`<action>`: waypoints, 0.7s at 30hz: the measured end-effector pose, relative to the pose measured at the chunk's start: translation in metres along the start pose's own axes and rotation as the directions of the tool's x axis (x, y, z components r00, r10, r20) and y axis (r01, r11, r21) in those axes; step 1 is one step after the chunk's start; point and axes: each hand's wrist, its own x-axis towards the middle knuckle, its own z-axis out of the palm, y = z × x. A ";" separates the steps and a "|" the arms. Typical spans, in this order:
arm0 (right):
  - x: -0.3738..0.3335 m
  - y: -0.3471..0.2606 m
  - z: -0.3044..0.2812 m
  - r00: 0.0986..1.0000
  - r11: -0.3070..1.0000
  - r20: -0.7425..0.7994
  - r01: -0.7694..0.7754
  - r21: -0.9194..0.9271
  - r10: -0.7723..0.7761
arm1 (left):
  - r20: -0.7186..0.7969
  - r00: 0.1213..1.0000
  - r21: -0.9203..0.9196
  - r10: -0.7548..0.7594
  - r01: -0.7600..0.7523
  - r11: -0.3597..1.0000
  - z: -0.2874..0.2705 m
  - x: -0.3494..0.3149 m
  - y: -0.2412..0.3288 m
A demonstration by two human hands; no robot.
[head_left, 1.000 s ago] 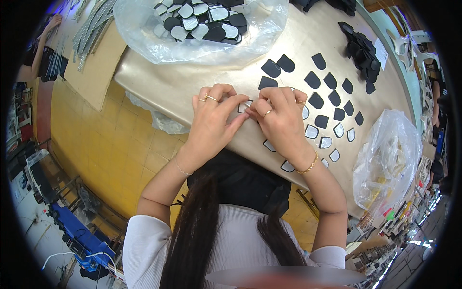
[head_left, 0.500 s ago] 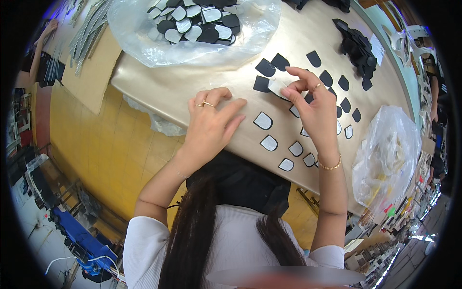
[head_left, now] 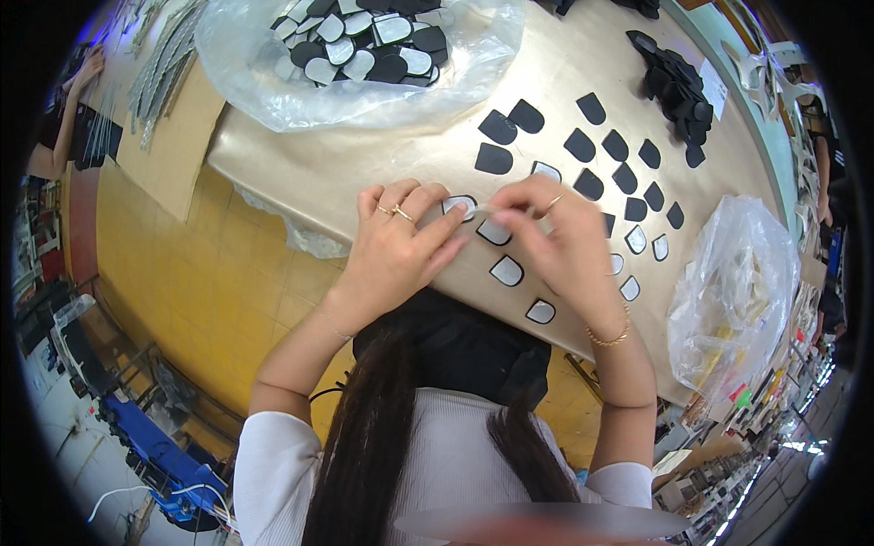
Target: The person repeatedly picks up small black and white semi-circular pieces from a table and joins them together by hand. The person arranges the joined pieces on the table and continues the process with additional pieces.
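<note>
Near the front edge of a worktop [head_left: 305, 168], a person's left hand [head_left: 396, 238], thumb and forefinger parted, sets a fingertip at a silver-faced tab [head_left: 463, 206]; the blurred right hand's [head_left: 555, 235] grip cannot be told. Dark tabs [head_left: 580, 146] lie toward the right edge, a clear bag [head_left: 464, 96] toward the left.
</note>
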 end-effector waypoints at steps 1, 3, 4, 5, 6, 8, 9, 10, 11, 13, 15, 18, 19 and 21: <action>0.002 0.000 -0.006 0.997 0.996 -0.032 -0.063 0.057 0.065 | 0.022 1.000 -0.004 -0.008 0.008 1.000 -0.002 -0.001 0.002; 0.016 0.005 -0.011 0.981 0.982 -0.069 -0.175 0.065 0.179 | 0.030 0.999 -0.028 0.018 -0.017 0.999 -0.006 0.000 0.003; 0.023 0.009 -0.013 0.969 0.969 -0.048 -0.239 0.059 0.242 | 0.042 0.999 -0.039 0.028 -0.027 0.999 -0.007 0.001 0.003; 0.029 0.012 -0.014 0.952 0.952 -0.027 -0.303 0.051 0.304 | 0.020 0.999 -0.056 0.028 -0.027 0.998 -0.006 0.003 0.003; 0.034 0.014 -0.011 0.944 0.943 -0.022 -0.328 0.060 0.330 | -0.002 1.000 -0.072 0.026 -0.026 0.997 -0.005 0.006 0.003; 0.043 0.017 -0.011 0.950 0.950 0.022 -0.312 0.012 0.312 | -0.027 0.999 -0.065 0.024 -0.026 0.998 -0.001 0.011 0.001; 0.046 0.018 -0.011 0.946 0.947 0.048 -0.321 -0.016 0.322 | -0.031 0.999 -0.044 0.027 -0.029 0.999 0.001 0.013 0.000; 0.048 0.019 -0.011 0.941 0.944 0.065 -0.331 -0.012 0.331 | -0.034 0.999 -0.024 0.027 -0.028 0.999 0.003 0.015 0.000; 0.050 0.019 -0.011 0.937 0.940 0.079 -0.340 -0.009 0.340 | -0.029 1.000 -0.021 0.010 -0.011 1.000 0.004 0.016 0.001; 0.054 0.021 -0.011 0.933 0.940 0.112 -0.342 -0.022 0.342 | -0.016 0.999 -0.020 -0.031 0.031 0.999 0.006 0.018 0.004; 0.057 0.022 -0.010 0.933 0.945 0.148 -0.323 -0.056 0.328 | -0.003 1.000 0.000 -0.029 0.029 1.000 0.007 0.020 0.006; 0.060 0.025 -0.010 0.932 0.946 0.164 -0.312 -0.087 0.322 | -0.008 1.000 0.018 -0.012 0.012 1.000 0.009 0.023 0.006; 0.061 0.025 -0.009 0.932 0.946 0.167 -0.310 -0.095 0.322 | -0.014 1.000 0.023 -0.003 0.004 1.000 0.010 0.024 0.006; 0.062 0.026 -0.009 0.931 0.946 0.173 -0.306 -0.110 0.321 | -0.007 1.000 0.025 -0.006 0.006 1.000 0.010 0.024 0.006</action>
